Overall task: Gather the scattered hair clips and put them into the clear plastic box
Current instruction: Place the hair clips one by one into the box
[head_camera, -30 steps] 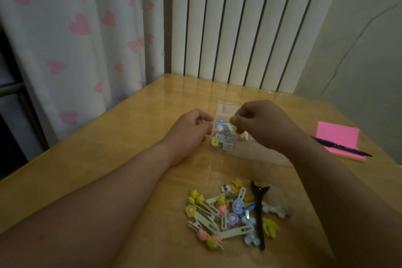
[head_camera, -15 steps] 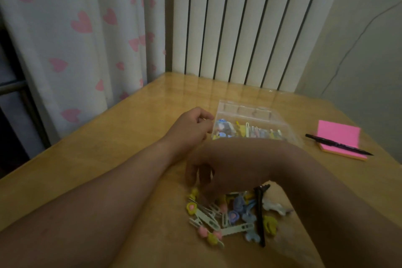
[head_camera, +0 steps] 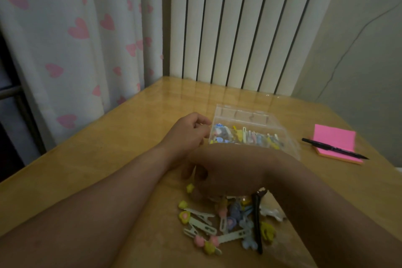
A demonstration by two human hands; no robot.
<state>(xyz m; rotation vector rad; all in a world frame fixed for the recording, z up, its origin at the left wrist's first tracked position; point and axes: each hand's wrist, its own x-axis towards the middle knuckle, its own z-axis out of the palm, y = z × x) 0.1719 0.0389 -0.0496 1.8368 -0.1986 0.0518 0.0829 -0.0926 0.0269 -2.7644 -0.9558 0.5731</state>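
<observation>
We see the right hand (head_camera: pixel 228 172) arched over the heap of small pastel plastic hair clips (head_camera: pixel 202 225), fingers curled down; whether it grips one, we cannot tell. The left hand (head_camera: pixel 187 135) pinches the left wall of the clear rectangular plastic box (head_camera: pixel 256 116), which has more clips inside.

One wide-angle head camera looks forward and down, close over the table (head_camera: pixel 104 150). The clear plastic box (head_camera: pixel 250 115) lies mid-frame, with the radiator (head_camera: pixel 239 28) at top centre.

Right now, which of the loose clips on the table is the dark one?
The long black clip, toward the right of the pile. The others around it are pastel: yellow, pink, blue or white.
</observation>
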